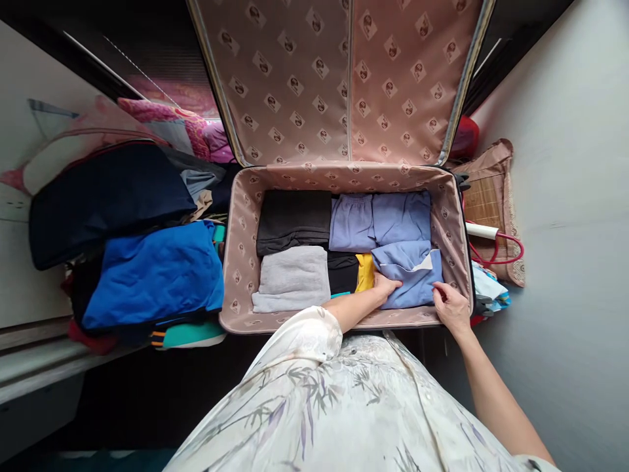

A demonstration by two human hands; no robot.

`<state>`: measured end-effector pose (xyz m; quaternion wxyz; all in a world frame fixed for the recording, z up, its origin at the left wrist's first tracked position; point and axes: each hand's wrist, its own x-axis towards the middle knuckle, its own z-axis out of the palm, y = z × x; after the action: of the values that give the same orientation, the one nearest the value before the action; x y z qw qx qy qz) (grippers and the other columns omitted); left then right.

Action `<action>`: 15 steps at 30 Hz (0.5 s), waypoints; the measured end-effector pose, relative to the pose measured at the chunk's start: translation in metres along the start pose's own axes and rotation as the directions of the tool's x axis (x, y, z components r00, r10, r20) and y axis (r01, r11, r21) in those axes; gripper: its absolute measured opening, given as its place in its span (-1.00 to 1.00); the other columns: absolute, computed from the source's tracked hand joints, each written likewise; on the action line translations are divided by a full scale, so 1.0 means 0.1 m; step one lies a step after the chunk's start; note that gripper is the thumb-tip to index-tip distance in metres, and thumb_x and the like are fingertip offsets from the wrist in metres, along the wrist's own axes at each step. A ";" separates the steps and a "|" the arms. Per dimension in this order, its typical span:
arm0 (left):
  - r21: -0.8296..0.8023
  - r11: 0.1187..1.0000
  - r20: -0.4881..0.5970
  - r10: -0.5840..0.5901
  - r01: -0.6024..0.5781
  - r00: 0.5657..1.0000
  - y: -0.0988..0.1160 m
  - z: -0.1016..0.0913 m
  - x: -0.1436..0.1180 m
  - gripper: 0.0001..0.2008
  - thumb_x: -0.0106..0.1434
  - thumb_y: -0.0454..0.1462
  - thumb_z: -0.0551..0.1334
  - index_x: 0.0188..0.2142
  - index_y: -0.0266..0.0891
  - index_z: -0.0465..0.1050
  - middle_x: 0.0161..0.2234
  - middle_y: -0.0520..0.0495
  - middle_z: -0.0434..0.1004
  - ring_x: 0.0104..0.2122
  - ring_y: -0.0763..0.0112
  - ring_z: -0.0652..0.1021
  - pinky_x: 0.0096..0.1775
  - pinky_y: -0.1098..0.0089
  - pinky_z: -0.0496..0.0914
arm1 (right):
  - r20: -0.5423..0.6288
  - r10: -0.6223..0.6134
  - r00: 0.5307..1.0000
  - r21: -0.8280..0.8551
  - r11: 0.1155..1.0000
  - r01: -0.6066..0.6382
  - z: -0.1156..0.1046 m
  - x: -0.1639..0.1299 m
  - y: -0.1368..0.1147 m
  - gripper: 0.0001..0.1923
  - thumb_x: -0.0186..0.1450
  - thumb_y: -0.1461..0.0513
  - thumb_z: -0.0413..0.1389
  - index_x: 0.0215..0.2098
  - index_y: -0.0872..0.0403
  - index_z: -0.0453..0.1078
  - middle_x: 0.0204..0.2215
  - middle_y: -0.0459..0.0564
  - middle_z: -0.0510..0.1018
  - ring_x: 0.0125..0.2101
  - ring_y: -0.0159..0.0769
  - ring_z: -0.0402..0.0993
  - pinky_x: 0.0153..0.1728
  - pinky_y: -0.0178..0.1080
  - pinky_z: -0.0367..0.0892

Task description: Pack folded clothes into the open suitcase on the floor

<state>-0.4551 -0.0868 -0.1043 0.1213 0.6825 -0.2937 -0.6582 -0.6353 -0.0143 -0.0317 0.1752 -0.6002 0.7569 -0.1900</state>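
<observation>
My left hand (386,286) lies flat, fingers curled lightly, pressing on the near-left edge of the folded light-blue cotton garment (410,278), and my right hand (451,307) has that same garment's near-right corner pinched between thumb and fingers. The garment sits in the near-right corner of the open pink-lined patterned suitcase (242,262), right under both hands. Just left of my left hand a folded yellow cloth (365,271) peeks out, touching a black folded piece (343,271) beside it. Further left lies a folded grey knit top (293,278), and beyond that a folded dark charcoal garment (293,221). Straight beyond my hands, two folded lavender-blue pieces (381,219) lie side by side against the far wall. Well off to the left, outside the case, a bright blue folded shirt (157,272) tops a pile of clothes.
</observation>
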 end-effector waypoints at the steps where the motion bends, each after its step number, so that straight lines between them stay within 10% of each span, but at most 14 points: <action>1: -0.011 1.000 0.004 0.001 -0.001 1.000 -0.01 -0.04 0.05 -0.21 0.03 -0.31 0.53 0.21 -0.28 0.27 0.22 -0.41 0.39 0.19 -0.02 0.44 0.17 0.18 0.33 | -0.006 -0.004 1.000 -0.007 1.000 0.004 0.00 0.00 -0.01 -0.67 0.34 0.11 -0.02 -0.18 0.04 0.55 -0.21 0.13 0.71 -0.21 -0.08 0.66 -0.06 -0.07 0.51; 8: 0.135 0.975 -0.005 0.176 -0.173 0.984 0.04 0.02 -0.11 -0.42 -0.03 -0.39 0.51 0.01 -0.29 0.48 0.34 -0.43 0.17 0.37 -0.27 0.14 0.36 -0.02 0.04 | -0.004 0.001 1.000 -0.031 1.000 -0.001 0.01 0.00 -0.01 -0.66 0.34 0.11 -0.03 -0.18 0.05 0.56 -0.21 0.15 0.71 -0.21 -0.05 0.66 -0.08 -0.05 0.51; 12: 0.312 0.803 0.121 0.496 -0.507 0.860 0.05 0.10 -0.27 -0.34 -0.03 -0.47 0.45 0.07 -0.04 0.50 0.41 -0.18 0.11 0.44 -0.20 -0.07 0.40 -0.09 -0.16 | -0.005 0.001 1.000 -0.025 1.000 -0.001 0.01 0.00 -0.01 -0.66 0.34 0.10 -0.03 -0.18 0.04 0.56 -0.21 0.14 0.71 -0.22 -0.06 0.66 -0.08 -0.05 0.51; 15: 0.280 0.803 0.238 0.473 -0.526 0.848 0.04 0.11 -0.25 -0.22 -0.04 -0.45 0.45 0.20 -0.08 0.41 0.35 -0.29 0.20 0.41 -0.27 0.06 0.37 -0.13 -0.03 | -0.010 0.001 1.000 -0.029 1.000 -0.001 0.01 0.00 -0.01 -0.66 0.35 0.10 -0.02 -0.18 0.03 0.56 -0.22 0.14 0.71 -0.23 -0.06 0.66 -0.08 -0.06 0.50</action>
<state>-0.4660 -0.0737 -0.0826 0.1498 0.5373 -0.5793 -0.5944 -0.6338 -0.0146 -0.0319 0.1630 -0.6015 0.7606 -0.1819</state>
